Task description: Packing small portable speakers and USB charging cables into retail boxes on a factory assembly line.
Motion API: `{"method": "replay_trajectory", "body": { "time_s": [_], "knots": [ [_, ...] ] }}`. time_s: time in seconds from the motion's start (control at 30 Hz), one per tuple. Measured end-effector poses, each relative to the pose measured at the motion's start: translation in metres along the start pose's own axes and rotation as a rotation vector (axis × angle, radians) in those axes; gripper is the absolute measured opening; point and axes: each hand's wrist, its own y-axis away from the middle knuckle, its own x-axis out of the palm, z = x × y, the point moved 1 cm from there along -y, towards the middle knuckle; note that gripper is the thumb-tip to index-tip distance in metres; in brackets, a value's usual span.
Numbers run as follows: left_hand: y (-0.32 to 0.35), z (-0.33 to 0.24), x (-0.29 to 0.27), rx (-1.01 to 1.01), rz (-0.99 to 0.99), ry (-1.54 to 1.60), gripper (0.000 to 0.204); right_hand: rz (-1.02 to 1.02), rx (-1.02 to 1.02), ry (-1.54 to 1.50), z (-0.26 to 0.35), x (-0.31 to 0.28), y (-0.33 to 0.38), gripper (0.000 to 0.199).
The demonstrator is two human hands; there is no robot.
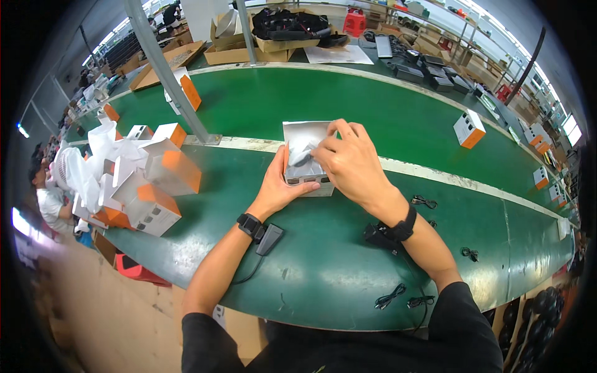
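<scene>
A small white and orange carton [318, 190] stands with its top open near the middle of the green bench. My left hand [277, 185] is closed round its left side, thumb across the front face. At the opening, my right hand [349, 156] has its fingers bent and pinched against a silvery plastic bag [301, 153] inside the carton. What the bag contains is hidden. On each wrist is a black strap, and a black module with a cable lies against the left one [269, 240].
Open white and orange cartons [149, 208] and white plastic bags [84, 171] are piled at the left. Coiled black cables [390, 296] lie at the right. A metal post [168, 68] rises behind the pile. Beyond a pale rail, a green belt [261, 93] carries more cartons [469, 129].
</scene>
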Motion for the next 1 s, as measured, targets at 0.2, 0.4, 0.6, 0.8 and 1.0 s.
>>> {"method": "replay_trajectory", "body": {
  "time_s": [0.2, 0.4, 0.6, 0.8, 1.0],
  "knots": [
    [0.002, 0.006, -0.004, 0.059, -0.001, -0.080, 0.087, -0.052, 0.196, 0.068, 0.008, 0.003, -0.004, 0.016],
    [-0.005, 0.012, -0.008, -0.091, -0.027, 0.628, 0.057, 0.167, 0.087, -0.124, -0.004, -0.014, 0.006, 0.021],
    [-0.009, -0.017, -0.003, -0.193, -0.023, 0.343, 0.040, -0.102, 0.197, -0.484, -0.008, -0.038, 0.011, 0.023],
    [-0.011, -0.023, 0.003, 0.000, -0.095, 0.315, 0.035, 0.178, 0.219, -0.432, -0.001, -0.037, 0.016, 0.025],
    [-0.009, -0.009, -0.025, 0.352, 0.064, 0.060, 0.037, 0.441, 0.187, -0.464, -0.007, -0.078, 0.015, 0.027]
  ]
}}
